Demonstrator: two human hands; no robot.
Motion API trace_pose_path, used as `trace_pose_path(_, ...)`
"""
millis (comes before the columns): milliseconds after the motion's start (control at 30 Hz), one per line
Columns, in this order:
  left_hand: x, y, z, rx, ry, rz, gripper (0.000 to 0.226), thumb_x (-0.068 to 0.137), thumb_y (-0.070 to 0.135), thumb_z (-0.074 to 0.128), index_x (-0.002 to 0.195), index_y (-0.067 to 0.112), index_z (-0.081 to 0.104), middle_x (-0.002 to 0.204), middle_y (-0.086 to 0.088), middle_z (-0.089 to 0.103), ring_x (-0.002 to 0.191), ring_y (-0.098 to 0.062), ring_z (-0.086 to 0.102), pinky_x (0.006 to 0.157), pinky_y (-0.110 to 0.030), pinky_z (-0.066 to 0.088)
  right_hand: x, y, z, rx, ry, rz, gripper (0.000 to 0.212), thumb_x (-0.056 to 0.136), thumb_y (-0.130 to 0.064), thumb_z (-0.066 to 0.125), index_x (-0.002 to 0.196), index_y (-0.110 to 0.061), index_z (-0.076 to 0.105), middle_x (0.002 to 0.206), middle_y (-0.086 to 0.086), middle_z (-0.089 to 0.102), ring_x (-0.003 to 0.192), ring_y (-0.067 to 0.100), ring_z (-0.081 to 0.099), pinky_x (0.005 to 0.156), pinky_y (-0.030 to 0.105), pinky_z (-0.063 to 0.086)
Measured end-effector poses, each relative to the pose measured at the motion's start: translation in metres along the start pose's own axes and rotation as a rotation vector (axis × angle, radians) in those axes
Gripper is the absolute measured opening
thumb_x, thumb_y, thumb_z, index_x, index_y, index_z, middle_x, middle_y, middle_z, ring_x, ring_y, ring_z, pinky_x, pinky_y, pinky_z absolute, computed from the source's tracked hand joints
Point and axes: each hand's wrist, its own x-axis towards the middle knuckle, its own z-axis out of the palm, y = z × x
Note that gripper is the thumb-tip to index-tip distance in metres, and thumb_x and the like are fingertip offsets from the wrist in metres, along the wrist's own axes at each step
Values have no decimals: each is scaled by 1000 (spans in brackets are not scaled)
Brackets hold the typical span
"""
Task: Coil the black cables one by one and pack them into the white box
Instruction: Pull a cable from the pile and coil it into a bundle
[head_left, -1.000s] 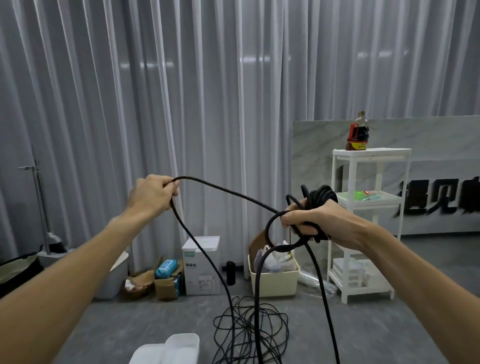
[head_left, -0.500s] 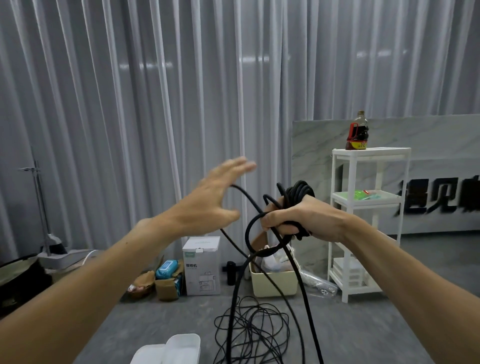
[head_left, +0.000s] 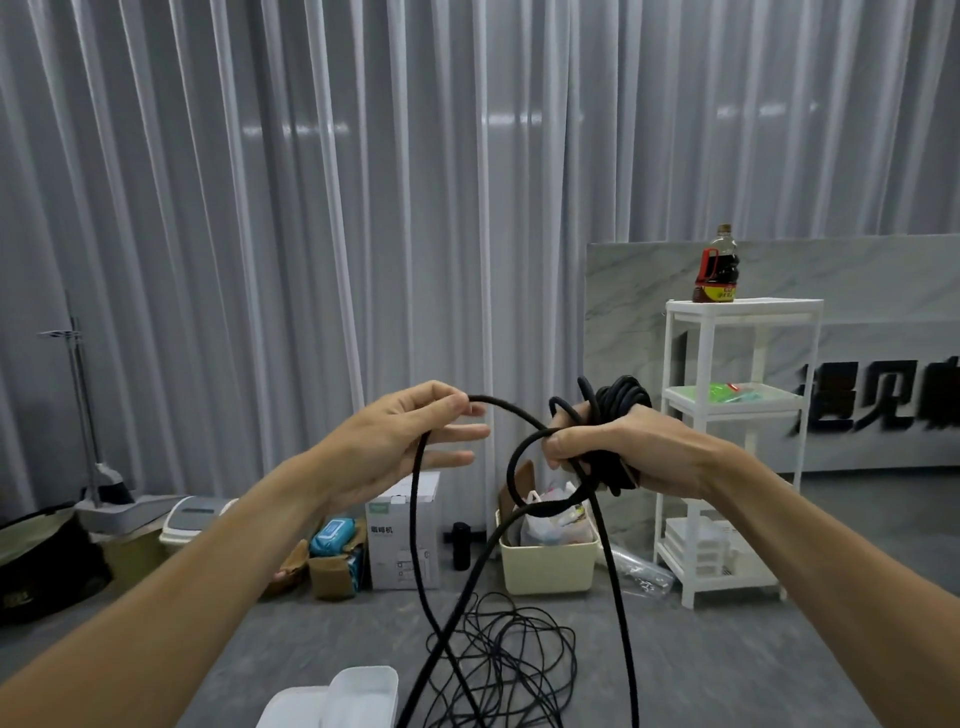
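Note:
My right hand (head_left: 618, 449) grips a bundle of coiled thick black cable (head_left: 621, 402) at chest height, right of centre. From the bundle a free length arcs left to my left hand (head_left: 400, 441), which pinches the cable between thumb and forefinger; its other fingers are extended. Below that hand the cable hangs down towards the floor. A loose tangle of thin black cable (head_left: 511, 660) lies on the grey floor beneath. The white box (head_left: 358, 699) sits at the bottom edge, left of the hanging strands, partly cut off.
A white shelf rack (head_left: 737, 447) with a dark bottle (head_left: 717, 267) on top stands at the right. A cream bin (head_left: 548, 564), a white carton (head_left: 402, 535) and small cardboard boxes (head_left: 332, 564) line the curtain. A marble panel is behind the rack.
My left hand let go of the cable, swung open towards the bundle, and now pinches the cable again closer to my right hand. The right hand kept its grip on the coil.

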Motion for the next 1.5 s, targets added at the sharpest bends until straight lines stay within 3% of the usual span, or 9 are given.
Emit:
trace_pose_path(200, -4, -3, -15, -233, 125, 21, 19, 84, 18, 59, 94, 2, 62, 124, -19, 67, 112, -33, 68, 87, -47, 58, -5, 7, -3, 98, -77, 19, 13, 83, -24, 74, 83, -11, 72, 79, 15, 67, 78, 24, 64, 85, 48, 39)
trace_pose_path(367, -8, -4, -49, -350, 300, 56, 32, 91, 22, 55, 110, -2, 64, 127, -19, 66, 114, -36, 66, 86, -48, 58, -14, 9, -10, 173, -8, 33, 23, 77, -15, 73, 95, -2, 68, 71, 16, 68, 67, 20, 66, 70, 30, 51)
trace_pose_path(500, -12, -8, -60, -316, 364, 21, 32, 102, 23, 47, 114, -3, 63, 117, -16, 70, 105, -31, 71, 86, -46, 58, -15, 13, -13, 166, 19, 26, 21, 77, -16, 79, 93, -5, 70, 70, 14, 64, 67, 20, 61, 70, 34, 46)
trace_pose_path(600, -13, -9, -50, -97, 301, -103, 30, 100, 32, 50, 105, 6, 64, 102, -13, 73, 78, -25, 71, 78, -41, 61, -11, 10, -7, 161, 36, -17, 20, 80, -17, 76, 92, -3, 68, 67, 11, 61, 64, 16, 58, 66, 30, 42)
trace_pose_path(733, -8, -4, -25, 305, 149, -164, 43, 89, 45, 61, 123, 18, 61, 104, -8, 72, 70, -16, 64, 74, -33, 59, -1, 2, 5, 161, 62, -41, 19, 82, -16, 74, 92, -1, 70, 68, 11, 62, 64, 20, 56, 64, 31, 41)
trace_pose_path(833, -1, 3, 0, 520, -10, -124, 35, 93, 51, 56, 113, 26, 68, 81, 5, 63, 63, -6, 53, 64, -22, 49, 4, -5, 11, 93, 44, -10, 22, 84, -21, 76, 93, -1, 73, 71, 11, 64, 70, 25, 53, 64, 32, 39)
trace_pose_path(1067, 15, 11, 21, 460, -54, 18, 28, 97, 37, 56, 93, 10, 64, 59, 8, 37, 53, -5, 32, 53, -17, 32, 8, -8, 15, 78, 41, 15, 17, 87, -24, 74, 92, -8, 77, 75, 10, 69, 69, 18, 60, 58, 23, 47)
trace_pose_path(1367, 19, 17, -43, -114, 568, 79, 27, 100, 31, 58, 79, 14, 59, 57, 5, 46, 53, -7, 45, 52, -20, 45, -8, 4, -6, 96, 90, 13, 33, 71, -26, 78, 92, -2, 72, 71, 12, 67, 66, 18, 61, 63, 28, 44)
trace_pose_path(1500, 14, 8, -56, 331, 544, -44, 35, 104, 40, 47, 93, 12, 64, 81, -3, 55, 73, -15, 54, 74, -31, 46, -7, 8, -9, 145, 120, -2, 17, 81, -19, 75, 89, -4, 73, 71, 12, 66, 68, 19, 61, 68, 29, 46)
